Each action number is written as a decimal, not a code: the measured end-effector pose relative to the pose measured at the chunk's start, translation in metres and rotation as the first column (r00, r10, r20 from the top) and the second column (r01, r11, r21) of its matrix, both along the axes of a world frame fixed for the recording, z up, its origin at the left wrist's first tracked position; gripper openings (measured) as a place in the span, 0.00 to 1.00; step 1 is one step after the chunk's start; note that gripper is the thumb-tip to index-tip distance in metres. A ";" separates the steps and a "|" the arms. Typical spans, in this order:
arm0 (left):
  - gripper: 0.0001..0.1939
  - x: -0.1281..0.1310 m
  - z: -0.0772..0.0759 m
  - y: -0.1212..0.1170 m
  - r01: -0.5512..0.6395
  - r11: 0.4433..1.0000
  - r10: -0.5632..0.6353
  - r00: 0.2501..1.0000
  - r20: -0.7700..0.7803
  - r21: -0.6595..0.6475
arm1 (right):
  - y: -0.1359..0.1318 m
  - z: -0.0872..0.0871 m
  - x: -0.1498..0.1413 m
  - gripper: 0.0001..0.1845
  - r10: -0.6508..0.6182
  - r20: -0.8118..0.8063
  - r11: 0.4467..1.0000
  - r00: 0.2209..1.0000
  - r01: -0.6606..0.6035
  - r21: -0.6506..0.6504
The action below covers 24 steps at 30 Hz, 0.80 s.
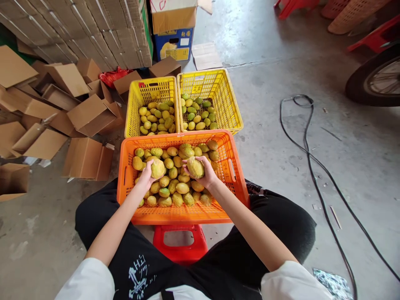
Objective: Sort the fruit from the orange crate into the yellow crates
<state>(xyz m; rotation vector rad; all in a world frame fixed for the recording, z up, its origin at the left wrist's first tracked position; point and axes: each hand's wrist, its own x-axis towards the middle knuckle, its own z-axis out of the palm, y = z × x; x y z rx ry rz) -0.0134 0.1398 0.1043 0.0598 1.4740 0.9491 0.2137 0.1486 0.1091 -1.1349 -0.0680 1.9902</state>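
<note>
My left hand (145, 176) is closed around a yellow oval fruit (158, 168), its kind not clear. My right hand (207, 171) grips a larger yellow-green fruit (196, 167) with a bumpy skin. Both hands hover over an orange plastic crate (183, 216), apart from each other. Inside it lie several layers' worth of similar oval fruit (182, 188), yellow to green, some hidden under my hands. The crate rests between my knees, with a red plastic stool (179, 252) showing below its near side.
Beyond the orange crate, a left yellow crate (133, 108) and a right yellow crate (229, 104) hold more fruit. Open cardboard boxes (90, 114) lie heaped at left, before stacked flat cardboard (78, 33). A black cable (308, 154) and a wheel (379, 81) are at right.
</note>
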 end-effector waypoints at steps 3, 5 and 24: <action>0.13 0.001 -0.001 0.001 -0.020 1.000 0.020 1.000 0.002 -0.012 | 0.002 -0.002 0.001 0.08 -0.055 0.027 0.998 0.998 0.056 -0.035; 0.12 0.001 -0.002 0.001 -0.045 0.998 0.045 0.999 0.011 -0.036 | 0.002 -0.002 0.001 0.11 -0.049 0.031 0.998 0.998 0.051 -0.040; 0.10 -0.002 0.012 0.000 -0.042 0.998 0.048 0.988 0.145 -0.038 | -0.004 -0.012 -0.003 0.16 -0.013 0.257 0.991 0.966 -0.022 0.131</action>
